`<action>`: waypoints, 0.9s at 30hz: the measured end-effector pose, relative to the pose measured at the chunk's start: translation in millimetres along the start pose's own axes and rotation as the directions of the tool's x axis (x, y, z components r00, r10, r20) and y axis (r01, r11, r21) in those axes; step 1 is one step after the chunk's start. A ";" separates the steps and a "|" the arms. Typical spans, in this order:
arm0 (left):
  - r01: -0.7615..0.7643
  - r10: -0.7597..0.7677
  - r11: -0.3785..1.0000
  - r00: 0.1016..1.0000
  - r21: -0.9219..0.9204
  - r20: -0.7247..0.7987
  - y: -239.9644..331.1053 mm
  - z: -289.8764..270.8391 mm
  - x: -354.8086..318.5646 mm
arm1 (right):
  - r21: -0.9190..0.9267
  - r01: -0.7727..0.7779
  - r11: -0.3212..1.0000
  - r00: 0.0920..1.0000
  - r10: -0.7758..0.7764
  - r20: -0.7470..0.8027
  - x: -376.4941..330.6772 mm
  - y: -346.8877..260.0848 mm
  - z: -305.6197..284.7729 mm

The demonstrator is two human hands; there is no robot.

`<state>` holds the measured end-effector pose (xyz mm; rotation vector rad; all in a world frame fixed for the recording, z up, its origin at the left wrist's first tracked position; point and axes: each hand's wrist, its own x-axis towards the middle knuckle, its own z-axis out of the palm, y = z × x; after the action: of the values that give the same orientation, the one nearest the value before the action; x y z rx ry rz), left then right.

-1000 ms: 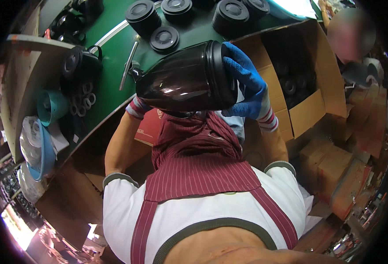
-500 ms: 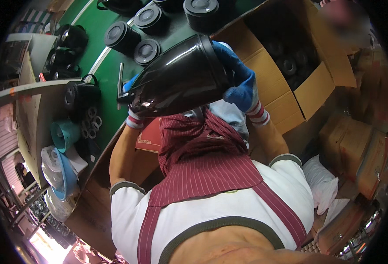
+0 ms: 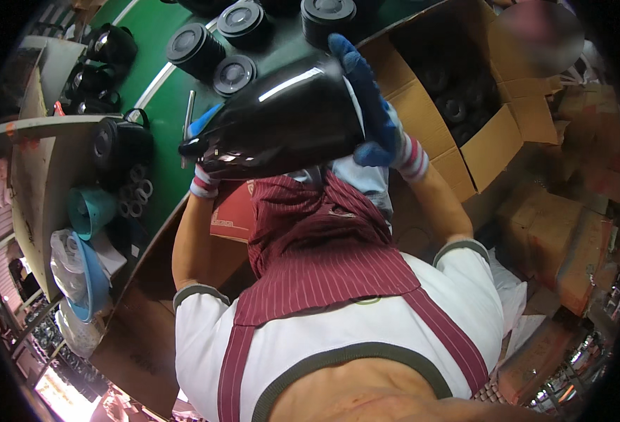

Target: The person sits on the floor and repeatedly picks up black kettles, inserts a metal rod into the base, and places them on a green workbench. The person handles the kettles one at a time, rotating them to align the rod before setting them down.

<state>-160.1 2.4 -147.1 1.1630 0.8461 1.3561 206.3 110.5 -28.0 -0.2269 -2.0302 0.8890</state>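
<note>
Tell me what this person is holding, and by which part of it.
A glossy black tapered vessel: the blue-gloved left hand, mostly hidden, holds it near the narrow end; the blue-gloved right hand is spread at the wide end, contact unclear.

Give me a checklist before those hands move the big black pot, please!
1. Both hands gloved: ok, blue on left hand and right hand.
2. Left hand's grip: cannot tell, mostly hidden behind the pot.
3. Right hand closed: not ok, fingers spread at the wide end.
4. Pot upright: not ok, it is on its side.
5. Wide end covered: cannot tell, it faces away.
6. Carton open: ok, flaps spread.
</note>
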 end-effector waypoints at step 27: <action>-0.056 0.322 0.653 0.923 0.756 -0.209 127.2 92.5 25.3 | 0.407 -0.325 0.854 0.901 0.410 -0.143 33.0 -22.2 46.5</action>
<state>-105.0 -2.7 2.3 1.7135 1.6699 1.4375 153.8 86.2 -8.0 -0.4945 -1.5900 1.4070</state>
